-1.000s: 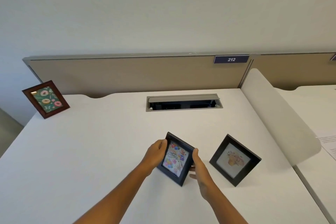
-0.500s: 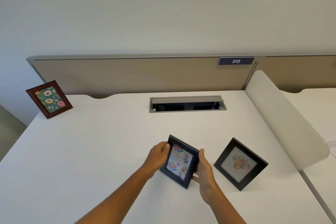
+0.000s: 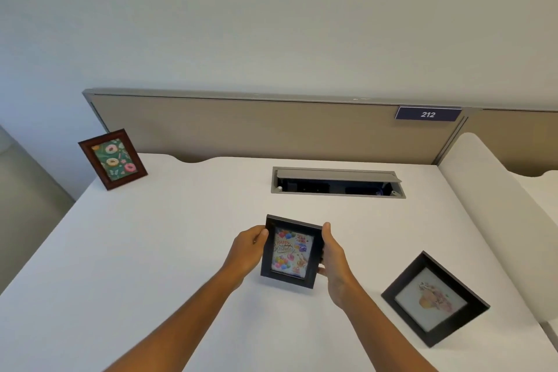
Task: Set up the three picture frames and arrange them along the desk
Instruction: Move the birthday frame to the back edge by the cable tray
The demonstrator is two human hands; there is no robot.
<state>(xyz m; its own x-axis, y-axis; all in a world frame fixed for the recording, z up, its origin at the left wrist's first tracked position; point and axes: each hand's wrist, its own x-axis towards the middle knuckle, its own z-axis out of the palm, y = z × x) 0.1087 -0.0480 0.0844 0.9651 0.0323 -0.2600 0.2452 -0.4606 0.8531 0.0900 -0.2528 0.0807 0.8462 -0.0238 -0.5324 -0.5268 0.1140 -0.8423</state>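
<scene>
Head view: left hand and right hand grip the birthday frame by its side edges, fingers closed, mid-desk, between the doughnut frame at the far-left corner and the black frame near the right edge.

The birthday frame is being held over the middle of the desk, between the left hand on its left edge and the right hand on its right edge; the doughnut frame is being kept standing at the far left corner, well apart, just before the partition; the third frame is being kept propped near the right edge, right of the hands; the cable hatch is being left behind the held frame; the number plate is being carried on the partition, beyond the hatch to the right.
</scene>
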